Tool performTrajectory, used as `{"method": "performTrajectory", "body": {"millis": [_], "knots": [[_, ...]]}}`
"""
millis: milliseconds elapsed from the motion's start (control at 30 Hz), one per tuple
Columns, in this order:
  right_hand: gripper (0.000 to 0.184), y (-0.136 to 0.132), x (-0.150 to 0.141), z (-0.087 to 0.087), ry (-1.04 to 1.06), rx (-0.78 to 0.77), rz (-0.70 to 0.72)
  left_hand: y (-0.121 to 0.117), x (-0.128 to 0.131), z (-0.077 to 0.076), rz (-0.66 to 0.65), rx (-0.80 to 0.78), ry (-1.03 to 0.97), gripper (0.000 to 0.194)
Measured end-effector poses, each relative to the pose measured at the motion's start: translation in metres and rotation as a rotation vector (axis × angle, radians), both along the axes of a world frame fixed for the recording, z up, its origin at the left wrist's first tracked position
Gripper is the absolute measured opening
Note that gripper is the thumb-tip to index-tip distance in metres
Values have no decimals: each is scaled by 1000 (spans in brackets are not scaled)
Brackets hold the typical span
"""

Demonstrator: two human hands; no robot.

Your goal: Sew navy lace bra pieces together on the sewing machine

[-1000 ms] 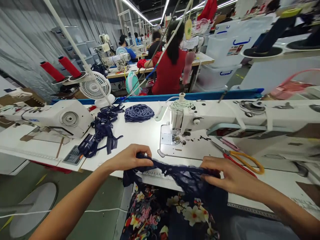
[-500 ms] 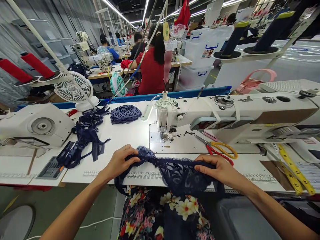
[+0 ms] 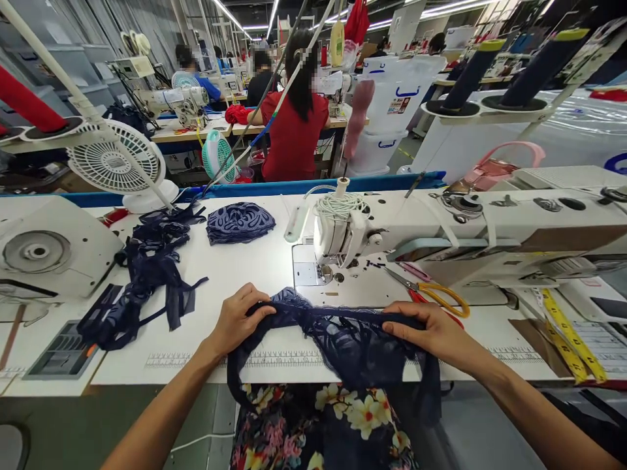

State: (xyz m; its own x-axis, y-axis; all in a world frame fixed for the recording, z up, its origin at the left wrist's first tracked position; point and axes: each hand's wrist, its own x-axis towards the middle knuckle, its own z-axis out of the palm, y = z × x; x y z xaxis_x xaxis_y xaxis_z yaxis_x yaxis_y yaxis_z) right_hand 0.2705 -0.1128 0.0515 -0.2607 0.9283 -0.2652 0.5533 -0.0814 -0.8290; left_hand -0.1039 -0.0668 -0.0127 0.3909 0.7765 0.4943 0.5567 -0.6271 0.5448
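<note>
A navy lace bra [image 3: 355, 346] is stretched between my two hands at the table's front edge, its straps hanging down at both ends. My left hand [image 3: 243, 320] pinches the band's left part between thumb and fingers. At the other end, my right hand [image 3: 425, 329] grips the upper edge, thumb on the near side. Just beyond the bra stands a white sewing machine [image 3: 386, 225], its needle plate [image 3: 308, 274] bare of cloth. Yellow- and red-handled scissors [image 3: 443, 300] lie beyond my right hand.
Folded navy lace pieces [image 3: 240, 223] sit left of the machine head. A tangle of navy straps and lace [image 3: 151, 267] lies farther left, by a second machine [image 3: 53, 251]. A white fan [image 3: 120, 156] stands behind it. At right is a yellow tape measure [image 3: 571, 333]. A person in red [image 3: 296, 130] sits ahead.
My view has shifted slightly, so the machine and table look moved. Both hands keep their hold on the bra, and its right end hangs lower over the table edge.
</note>
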Motion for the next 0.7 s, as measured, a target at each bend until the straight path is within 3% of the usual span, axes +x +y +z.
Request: {"method": "performTrajectory", "body": {"millis": [133, 267, 400, 500, 567, 700], "knots": [[47, 6, -5, 3, 15, -16, 27, 2, -7, 0, 29, 16, 9, 11], [45, 11, -6, 4, 29, -19, 50, -4, 2, 23, 44, 29, 109, 18], [43, 16, -11, 9, 39, -25, 93, -10, 54, 50, -152, 61, 112, 36], [46, 20, -16, 10, 47, -23, 121, -6, 103, 51, -352, -27, 174, 36], [46, 22, -12, 6, -29, 59, 88, 1, 125, 44, -375, -159, 148, 27], [38, 13, 24, -14, -515, 526, -122, 13, 136, 30, -310, -472, -95, 14]]}}
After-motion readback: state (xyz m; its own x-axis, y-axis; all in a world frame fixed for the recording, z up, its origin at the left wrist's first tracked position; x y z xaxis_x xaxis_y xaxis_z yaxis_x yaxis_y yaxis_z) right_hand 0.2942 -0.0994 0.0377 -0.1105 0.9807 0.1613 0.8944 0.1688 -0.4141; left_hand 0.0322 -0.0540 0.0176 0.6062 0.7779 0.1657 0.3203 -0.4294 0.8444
